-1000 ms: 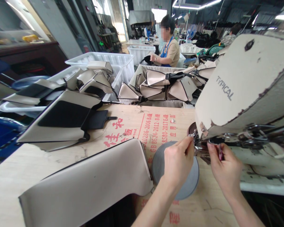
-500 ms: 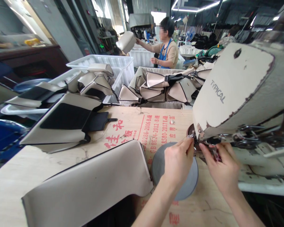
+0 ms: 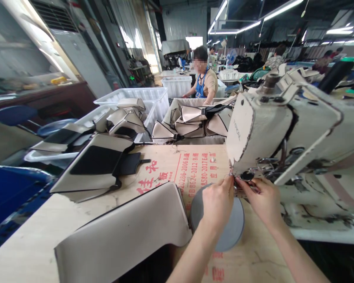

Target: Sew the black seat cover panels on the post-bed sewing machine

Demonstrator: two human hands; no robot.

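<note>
My left hand (image 3: 218, 199) is closed in a pinch close to the needle area of the sewing machine (image 3: 242, 129). Whatever lies between those fingertips is too small to make out. Right beside it, my right hand (image 3: 263, 201) reaches in under the machine head with thumb and fingers bent together. A small dark, shiny piece shows at its fingers, but I cannot tell its kind. Beneath my left hand and wrist lies a round grey plate (image 3: 234, 228). A beige bag piece with dark edging (image 3: 126, 232) rests on the wooden table left of my hands.
Another beige bag with a black panel (image 3: 91, 161) lies on the wooden tabletop (image 3: 26, 232) at the left. Behind it stand white plastic crates (image 3: 129, 94) and a bin with several beige bags (image 3: 191, 127). A co-worker (image 3: 208, 82) is beyond the bin.
My view has shifted, showing more of the machine on the right. Both hands stay by the needle area. The co-worker has lowered an arm, and the light-coloured item it held up is gone from sight.
</note>
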